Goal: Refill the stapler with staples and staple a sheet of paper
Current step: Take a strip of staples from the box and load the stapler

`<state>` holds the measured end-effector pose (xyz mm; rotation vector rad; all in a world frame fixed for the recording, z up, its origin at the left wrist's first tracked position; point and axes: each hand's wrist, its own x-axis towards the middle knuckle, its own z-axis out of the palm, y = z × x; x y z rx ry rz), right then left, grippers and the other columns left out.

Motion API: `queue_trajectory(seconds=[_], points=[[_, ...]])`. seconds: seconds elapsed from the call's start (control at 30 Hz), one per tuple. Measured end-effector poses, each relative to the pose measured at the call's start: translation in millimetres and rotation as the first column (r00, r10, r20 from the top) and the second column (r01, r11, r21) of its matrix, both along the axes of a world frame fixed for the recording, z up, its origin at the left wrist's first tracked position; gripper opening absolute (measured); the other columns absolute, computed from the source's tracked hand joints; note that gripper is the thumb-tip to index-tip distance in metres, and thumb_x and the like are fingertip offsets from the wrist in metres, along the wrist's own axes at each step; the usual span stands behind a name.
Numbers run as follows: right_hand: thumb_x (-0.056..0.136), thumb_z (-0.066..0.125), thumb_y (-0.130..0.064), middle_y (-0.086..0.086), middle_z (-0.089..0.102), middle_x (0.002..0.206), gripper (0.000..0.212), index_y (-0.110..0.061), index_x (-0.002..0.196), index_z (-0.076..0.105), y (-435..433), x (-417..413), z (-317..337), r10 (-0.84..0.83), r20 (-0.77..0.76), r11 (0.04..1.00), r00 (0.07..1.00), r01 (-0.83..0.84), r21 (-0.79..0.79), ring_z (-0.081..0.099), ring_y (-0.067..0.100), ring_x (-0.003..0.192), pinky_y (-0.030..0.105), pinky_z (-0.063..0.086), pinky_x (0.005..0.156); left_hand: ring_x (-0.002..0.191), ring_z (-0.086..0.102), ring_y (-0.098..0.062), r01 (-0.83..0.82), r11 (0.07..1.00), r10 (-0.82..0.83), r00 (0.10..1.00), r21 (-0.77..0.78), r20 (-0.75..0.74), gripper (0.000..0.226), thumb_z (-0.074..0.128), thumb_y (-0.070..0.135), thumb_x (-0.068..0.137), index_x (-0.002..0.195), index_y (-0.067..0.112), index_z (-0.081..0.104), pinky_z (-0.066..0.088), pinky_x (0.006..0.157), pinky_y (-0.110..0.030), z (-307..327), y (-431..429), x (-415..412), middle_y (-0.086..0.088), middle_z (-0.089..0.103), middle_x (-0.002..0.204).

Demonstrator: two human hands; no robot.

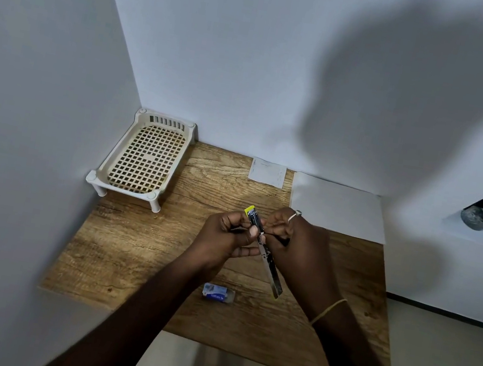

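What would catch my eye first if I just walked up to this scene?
Most likely the two bare hands, left hand and right hand, meeting above the middle of the wooden table around a yellow-tipped metal stapler, its long silver rail slanting down toward the viewer. Next, the cream plastic lattice tray on short legs in the far left corner, and the white sheet of paper lying far right against the wall.

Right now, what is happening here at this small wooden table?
A person holds an opened stapler in both hands above the table. The left hand grips its yellow-tipped end; the right hand works at the middle, and the metal staple rail sticks out toward the person. A small staple box lies below, and a white sheet waits behind, not yet stapled.
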<state>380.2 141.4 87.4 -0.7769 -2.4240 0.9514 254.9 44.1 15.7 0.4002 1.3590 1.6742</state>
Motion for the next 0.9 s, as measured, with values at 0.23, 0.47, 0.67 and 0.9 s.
queue_trajectory(seconds=[0.23, 0.47, 0.67, 0.9], points=[[0.085, 0.074, -0.011, -0.011, 0.074, 0.081, 0.015, -0.022, 0.092, 0.070, -1.5, -1.9, 1.1, 0.008, 0.014, 0.998, 1.000, -0.009, 0.062, 0.067, -0.004, 0.073, 0.023, 0.059, 0.067, 0.094, 0.076, -0.024, -0.012, 0.999, 0.011, 0.999, 0.052, 0.032, 0.018, 0.065, -0.001, 0.094, 0.090, 0.012, 0.078, 0.061, 0.077, -0.039, 1.9, -2.4, -1.4, -0.012, 0.076, 0.099], [0.086, 0.074, -0.016, -0.017, 0.068, 0.077, 0.011, -0.026, 0.092, 0.073, 13.2, 6.1, -2.9, -0.031, 0.188, 0.997, 0.982, 0.044, -0.064, 0.062, -0.014, 0.073, -0.002, 0.040, 0.062, 0.095, 0.076, -0.019, -0.033, 0.999, 0.032, 0.999, 0.029, 0.026, 0.021, 0.063, -0.003, 0.094, 0.091, 0.012, 0.076, 0.063, 0.074, -0.037, 3.9, -4.7, -4.1, -0.001, 0.079, 0.105], [0.079, 0.072, -0.016, -0.013, 0.070, 0.074, 0.013, -0.027, 0.084, 0.072, 7.0, 3.1, -3.0, 0.020, 0.178, 1.000, 0.984, -0.019, -0.005, 0.065, -0.005, 0.069, 0.019, 0.053, 0.064, 0.096, 0.075, -0.021, -0.022, 1.000, 0.022, 1.000, 0.003, -0.021, 0.009, 0.063, -0.003, 0.094, 0.098, -0.004, 0.071, 0.063, 0.076, -0.038, 1.2, -3.9, -2.4, -0.003, 0.078, 0.105], [0.081, 0.066, -0.018, -0.010, 0.069, 0.072, 0.007, -0.024, 0.082, 0.070, 2.7, 2.6, -6.0, 0.044, 0.125, 0.998, 0.991, -0.049, 0.031, 0.066, 0.005, 0.067, 0.036, 0.057, 0.064, 0.098, 0.074, -0.026, -0.025, 0.999, 0.024, 0.998, -0.022, -0.056, 0.021, 0.064, -0.002, 0.094, 0.112, -0.011, 0.066, 0.063, 0.081, -0.042, 2.5, -3.2, -2.5, -0.015, 0.075, 0.108]])
